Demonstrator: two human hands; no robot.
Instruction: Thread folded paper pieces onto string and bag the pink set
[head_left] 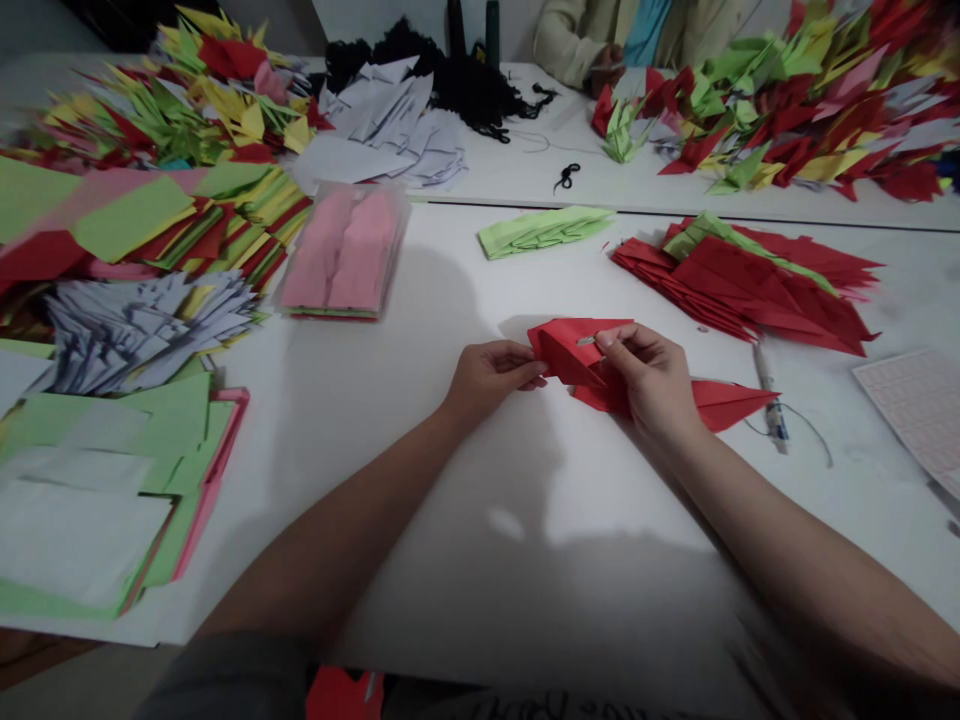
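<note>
A folded red paper piece (566, 345) is held above the white table between my two hands. My left hand (495, 378) pinches its left end between thumb and fingers. My right hand (654, 378) is closed at its right side, thumb and forefinger pressed together beside a small pale mark on the paper. I cannot tell whether that mark is a slit or a strip. Another pointed red paper piece (739, 402) shows beneath and beyond my right hand, partly covered by it.
Beyond my hands lie a green folded stack (544, 232) and a red folded pile (739, 280). A pen (770, 400) and thread are at right. Left stand a pink paper pack (341, 250) and green sheets (180, 430). A person (600, 45) sits opposite.
</note>
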